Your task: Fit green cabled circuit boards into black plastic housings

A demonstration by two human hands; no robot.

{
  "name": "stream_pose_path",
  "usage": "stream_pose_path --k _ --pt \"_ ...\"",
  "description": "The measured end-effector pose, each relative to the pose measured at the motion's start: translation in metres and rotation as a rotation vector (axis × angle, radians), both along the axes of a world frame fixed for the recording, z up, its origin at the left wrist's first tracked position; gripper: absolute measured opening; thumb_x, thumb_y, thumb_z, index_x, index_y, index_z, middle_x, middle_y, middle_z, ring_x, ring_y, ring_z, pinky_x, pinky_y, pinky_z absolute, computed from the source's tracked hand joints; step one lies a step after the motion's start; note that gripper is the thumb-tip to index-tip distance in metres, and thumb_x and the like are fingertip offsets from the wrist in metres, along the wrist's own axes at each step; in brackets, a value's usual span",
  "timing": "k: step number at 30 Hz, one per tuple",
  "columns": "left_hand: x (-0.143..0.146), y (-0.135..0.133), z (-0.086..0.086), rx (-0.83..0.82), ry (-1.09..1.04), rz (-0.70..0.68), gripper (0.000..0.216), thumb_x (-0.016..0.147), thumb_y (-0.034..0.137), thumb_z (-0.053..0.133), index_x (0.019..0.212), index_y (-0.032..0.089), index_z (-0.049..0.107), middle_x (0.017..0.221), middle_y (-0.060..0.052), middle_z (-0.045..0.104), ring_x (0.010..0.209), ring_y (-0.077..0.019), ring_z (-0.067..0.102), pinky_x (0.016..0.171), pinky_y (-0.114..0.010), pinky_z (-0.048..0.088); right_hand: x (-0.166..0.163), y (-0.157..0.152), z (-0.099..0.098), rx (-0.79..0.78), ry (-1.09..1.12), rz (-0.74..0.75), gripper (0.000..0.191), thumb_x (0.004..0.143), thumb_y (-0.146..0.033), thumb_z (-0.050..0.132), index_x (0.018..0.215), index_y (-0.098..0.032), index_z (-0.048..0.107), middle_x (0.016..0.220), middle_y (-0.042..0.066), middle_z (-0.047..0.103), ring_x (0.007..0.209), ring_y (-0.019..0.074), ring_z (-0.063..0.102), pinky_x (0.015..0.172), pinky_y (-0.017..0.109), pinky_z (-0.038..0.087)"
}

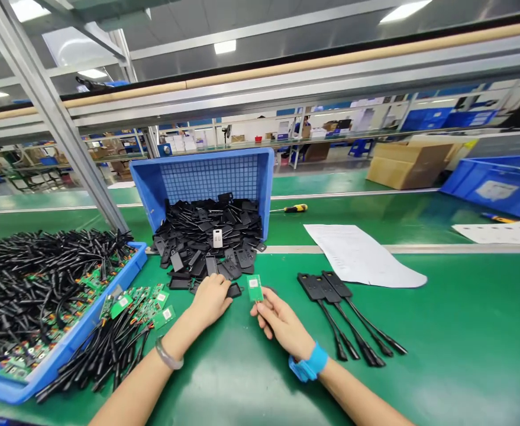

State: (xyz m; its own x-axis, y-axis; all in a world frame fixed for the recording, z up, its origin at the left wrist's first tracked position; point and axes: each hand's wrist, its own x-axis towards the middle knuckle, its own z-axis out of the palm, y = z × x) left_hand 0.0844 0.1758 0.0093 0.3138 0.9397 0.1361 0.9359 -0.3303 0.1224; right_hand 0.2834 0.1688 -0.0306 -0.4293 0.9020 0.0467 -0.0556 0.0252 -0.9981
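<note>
1. The room is big, with bright lights up high, and a long green table (455, 331) runs across the front
2. A blue bin (202, 155) lies on its side on the table, and lots of flat black cases (197, 222) spill out of its open side
3. One white case (217, 238) sits on top of the black ones
4. The left hand (210, 299) is at the near edge of that pile with its fingers bent down; I cannot tell if it is gripping a case
5. The right hand (284, 322) pinches a small green board (255, 288) by its bottom end, between thumb and fingers
6. The green board is up in front of the pile, to the right of the left hand, and has a white square on it
7. On the left, a blue tray (141, 255) is full of green boards with black wires, and a loose bunch (126, 331) of the same lies just beside it
8. On the right, three black cases with wires (324, 287) lie side by side, near a white paper (366, 257)
9. A yellow and black screwdriver (296, 208) lies just beside the bin
</note>
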Motion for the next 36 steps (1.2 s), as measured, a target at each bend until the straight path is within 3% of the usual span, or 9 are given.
stream_pose_path --k 3,6,9,12,15,18,24,29,36 --pt "0.012 -0.008 -0.008 0.051 -0.108 0.092 0.041 0.082 0.019 0.052 0.122 0.009 0.053 0.104 -0.015 0.055 0.098 -0.0296 0.052 0.089 -0.046 0.043 0.004 -0.004 0.004 0.256 -0.223 -0.076 0.048 0.089 -0.044 0.043 0.131 -0.021 0.049 0.084 0.005 0.057 0.066 0.0148 0.053 0.054 0.028 0.049" --pt "0.019 -0.017 -0.015 -0.063 -0.564 0.188 0.041 0.078 0.027 0.057 0.117 0.014 0.055 0.093 -0.007 0.054 0.084 -0.0208 0.054 0.077 -0.035 0.047 0.008 -0.005 0.010 0.525 -0.390 -0.127 0.042 0.092 -0.032 0.039 0.130 -0.024 0.054 0.090 0.007 0.056 0.084 0.0181 0.056 0.080 0.035 0.051" --pt "0.025 -0.021 -0.023 -0.337 -1.145 0.218 0.032 0.073 0.036 0.063 0.097 0.017 0.056 0.078 0.000 0.053 0.066 -0.0141 0.051 0.055 -0.025 0.042 0.008 -0.004 0.009 0.604 -0.458 -0.129 0.043 0.094 -0.024 0.033 0.132 -0.023 0.054 0.093 0.008 0.053 0.083 0.0170 0.057 0.081 0.033 0.051" --pt "0.028 -0.024 -0.027 -0.476 -1.379 0.251 0.043 0.071 0.041 0.070 0.100 0.017 0.051 0.072 0.002 0.057 0.063 -0.0122 0.054 0.050 -0.020 0.040 0.008 -0.001 0.004 0.627 -0.494 -0.124 0.042 0.094 -0.021 0.034 0.128 -0.024 0.057 0.091 0.008 0.052 0.081 0.0159 0.057 0.077 0.030 0.052" --pt "0.025 -0.025 -0.027 -0.584 -1.497 0.243 0.053 0.071 0.049 0.073 0.110 0.017 0.056 0.090 -0.005 0.066 0.079 -0.0159 0.063 0.062 -0.022 0.049 0.009 0.004 0.001 0.607 -0.494 -0.146 0.037 0.093 -0.022 0.040 0.125 -0.025 0.059 0.090 0.006 0.056 0.082 0.0158 0.057 0.078 0.030 0.052" --pt "0.022 -0.025 -0.027 -0.669 -1.641 0.232 0.053 0.073 0.058 0.068 0.103 0.014 0.065 0.105 -0.011 0.067 0.094 -0.0220 0.063 0.077 -0.031 0.054 0.011 0.006 0.004 0.559 -0.465 -0.186 0.033 0.090 -0.021 0.047 0.119 -0.024 0.063 0.088 0.006 0.060 0.083 0.0170 0.058 0.080 0.033 0.052" --pt "0.031 -0.029 -0.034 -0.581 -1.711 0.201 0.058 0.069 0.044 0.079 0.117 0.021 0.055 0.118 -0.008 0.063 0.099 -0.0218 0.061 0.085 -0.035 0.053 0.007 0.003 0.007 0.203 -0.260 -0.119 0.033 0.085 -0.037 0.053 0.111 -0.023 0.066 0.090 0.004 0.049 0.057 0.0103 0.055 0.036 0.021 0.047" --pt "0.032 -0.030 -0.039 -0.504 -1.721 0.198 0.058 0.070 0.039 0.078 0.119 0.021 0.053 0.111 -0.006 0.064 0.100 -0.0194 0.060 0.087 -0.030 0.049 0.004 0.001 0.004 0.115 -0.126 -0.127 0.037 0.081 -0.046 0.059 0.108 -0.021 0.067 0.088 0.003 0.049 0.058 0.0088 0.056 0.044 0.023 0.056" --pt "0.032 -0.032 -0.029 -0.515 -1.825 0.160 0.056 0.066 0.030 0.083 0.112 0.018 0.053 0.116 -0.009 0.062 0.102 -0.0196 0.058 0.091 -0.033 0.049 0.008 -0.001 0.004 0.141 -0.109 -0.136 0.041 0.081 -0.053 0.058 0.105 -0.021 0.069 0.090 0.005 0.052 0.060 0.0102 0.058 0.048 0.025 0.058"
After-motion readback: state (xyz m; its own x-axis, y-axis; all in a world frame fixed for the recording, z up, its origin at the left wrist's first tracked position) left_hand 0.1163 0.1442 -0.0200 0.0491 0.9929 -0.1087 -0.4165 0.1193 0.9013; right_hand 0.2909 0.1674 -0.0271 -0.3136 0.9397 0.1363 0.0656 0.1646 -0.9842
